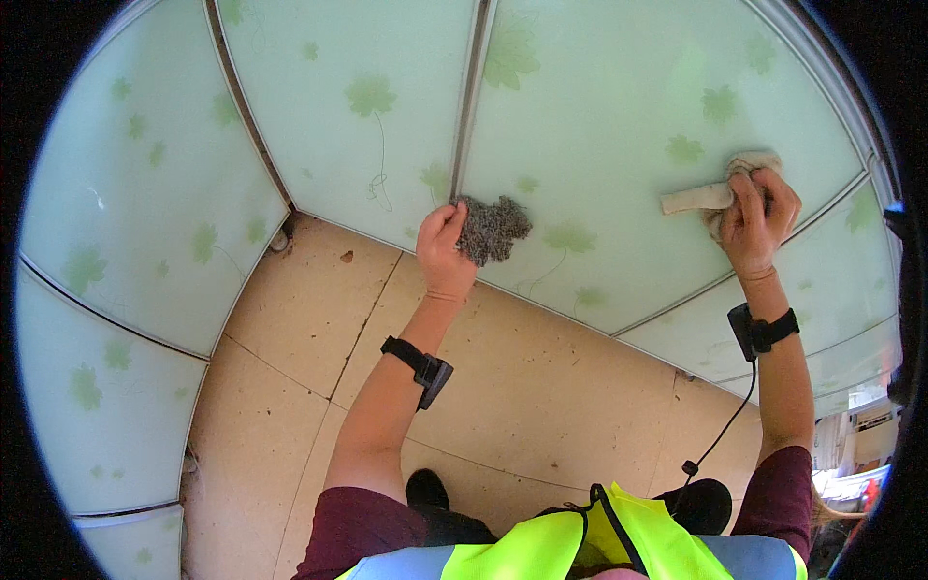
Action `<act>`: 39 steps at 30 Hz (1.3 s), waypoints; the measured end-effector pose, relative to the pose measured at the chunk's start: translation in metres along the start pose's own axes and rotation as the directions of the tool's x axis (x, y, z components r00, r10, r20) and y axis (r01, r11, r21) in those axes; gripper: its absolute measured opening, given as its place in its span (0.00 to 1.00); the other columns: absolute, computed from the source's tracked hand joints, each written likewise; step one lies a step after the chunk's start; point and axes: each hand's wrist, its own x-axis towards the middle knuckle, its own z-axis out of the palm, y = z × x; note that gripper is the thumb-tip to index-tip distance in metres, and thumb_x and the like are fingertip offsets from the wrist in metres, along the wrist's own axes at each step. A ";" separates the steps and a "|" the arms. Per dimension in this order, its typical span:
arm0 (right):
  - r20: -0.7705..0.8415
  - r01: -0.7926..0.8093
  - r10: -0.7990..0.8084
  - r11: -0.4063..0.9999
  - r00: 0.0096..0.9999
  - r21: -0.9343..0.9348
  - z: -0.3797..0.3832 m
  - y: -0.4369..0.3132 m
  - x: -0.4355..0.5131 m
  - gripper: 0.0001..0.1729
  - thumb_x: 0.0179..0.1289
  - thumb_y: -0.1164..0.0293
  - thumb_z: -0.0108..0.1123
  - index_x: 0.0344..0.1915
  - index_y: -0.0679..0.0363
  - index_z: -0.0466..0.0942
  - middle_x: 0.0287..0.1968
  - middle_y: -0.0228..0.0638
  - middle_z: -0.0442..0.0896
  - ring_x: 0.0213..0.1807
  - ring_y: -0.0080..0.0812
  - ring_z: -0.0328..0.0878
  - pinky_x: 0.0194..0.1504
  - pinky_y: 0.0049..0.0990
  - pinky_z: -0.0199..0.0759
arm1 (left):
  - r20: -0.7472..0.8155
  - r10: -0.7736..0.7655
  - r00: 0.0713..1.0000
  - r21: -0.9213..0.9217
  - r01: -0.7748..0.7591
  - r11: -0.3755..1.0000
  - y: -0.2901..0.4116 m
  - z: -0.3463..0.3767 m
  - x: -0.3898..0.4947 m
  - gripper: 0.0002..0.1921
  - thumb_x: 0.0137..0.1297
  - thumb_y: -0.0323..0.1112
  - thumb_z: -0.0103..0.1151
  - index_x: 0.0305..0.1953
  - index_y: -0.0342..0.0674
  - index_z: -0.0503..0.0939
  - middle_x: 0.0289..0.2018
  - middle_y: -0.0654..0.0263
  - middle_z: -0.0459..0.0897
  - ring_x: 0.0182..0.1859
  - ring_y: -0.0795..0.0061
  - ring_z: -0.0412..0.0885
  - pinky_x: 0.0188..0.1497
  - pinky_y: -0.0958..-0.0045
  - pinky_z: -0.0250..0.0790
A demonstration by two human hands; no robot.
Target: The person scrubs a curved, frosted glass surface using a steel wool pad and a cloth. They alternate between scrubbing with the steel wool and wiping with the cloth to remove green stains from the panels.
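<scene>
Pinched in the fingers of my left hand is a grey, curly scouring pad, which lies against the pale green cabinet doors just beside the metal strip between two of them. My right hand grips a crumpled, off-white cloth against the glossy door panel farther right. A pale, flat strip juts out to the left from under those fingers; whether it is part of the cloth I cannot tell. Green leaf prints mark the panels.
More leaf-printed cabinet doors line the left side, meeting the front row at a corner. Below lies a beige tiled floor with small bits of dirt. My dark shoes stand near the cabinets. A thin black cable hangs from my right wrist strap.
</scene>
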 end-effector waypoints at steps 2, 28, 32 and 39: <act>-0.007 0.026 -0.026 0.999 1.000 0.026 0.002 0.001 -0.002 0.21 0.38 0.83 0.63 0.37 0.53 0.81 0.43 0.33 0.76 0.44 0.38 0.72 0.45 0.32 0.68 | -0.009 -0.058 0.998 -0.046 0.058 0.997 0.003 0.001 0.004 0.21 0.49 0.18 0.59 0.48 0.35 0.80 0.37 0.59 0.78 0.40 0.62 0.76 0.44 0.71 0.69; 0.575 0.019 -0.414 0.822 0.705 0.569 0.016 -0.158 0.075 0.32 0.60 0.73 0.50 0.65 0.65 0.58 0.55 0.40 0.72 0.49 0.37 0.72 0.51 0.28 0.71 | -0.643 -0.592 0.486 -0.690 -0.031 0.724 0.244 -0.159 0.256 0.14 0.53 0.24 0.65 0.39 0.23 0.77 0.41 0.57 0.81 0.41 0.71 0.78 0.48 0.71 0.70; 0.351 0.520 -0.695 0.710 0.628 0.475 -0.011 -0.147 0.017 0.15 0.59 0.72 0.53 0.45 0.63 0.79 0.56 0.34 0.72 0.56 0.32 0.69 0.59 0.27 0.62 | -0.635 -0.530 0.562 -0.653 -0.024 0.757 0.251 -0.177 0.250 0.12 0.53 0.22 0.63 0.39 0.24 0.78 0.40 0.59 0.81 0.40 0.71 0.78 0.45 0.72 0.71; 0.166 0.171 -0.237 0.926 0.957 0.337 -0.040 -0.069 0.125 0.20 0.55 0.73 0.58 0.51 0.55 0.76 0.46 0.28 0.75 0.50 0.30 0.72 0.51 0.25 0.68 | -0.551 -0.618 0.561 -0.658 0.162 0.735 0.241 -0.158 0.241 0.14 0.53 0.25 0.65 0.40 0.24 0.76 0.41 0.59 0.80 0.41 0.71 0.77 0.45 0.71 0.70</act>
